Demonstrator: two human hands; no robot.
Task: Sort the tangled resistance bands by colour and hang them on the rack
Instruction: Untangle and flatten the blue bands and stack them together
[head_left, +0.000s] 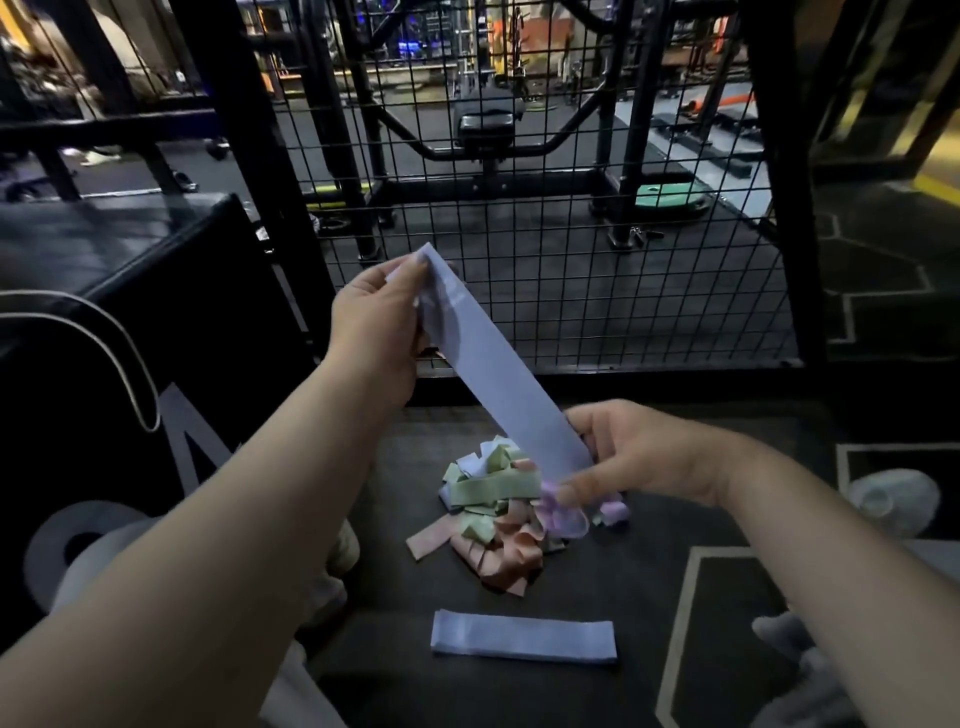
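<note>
Pale-blue flat band (523, 643) lies folded on the dark floor (649, 571), nearest the viewer and below both grips. Beyond it, directly beneath the right grip (644, 457), is a tangled heap of bands (498, 525) in green, salmon, lilac and pale blue. The right grip's thumb and fingers are curled and pinch the lower end of a second pale-blue strip, the held band (493, 364). A lilac loop (563, 512) sits at the thumb tip; whether it is also held cannot be told. The held band runs straight, slanting up and leftward to the left grip (379, 322), which pinches its upper end, higher and farther off than the right grip. Just behind the left grip stands a black wire-mesh panel (597, 249). Through it appear gym machines (488, 124) and a green weight plate (670, 200) on the far floor.
</note>
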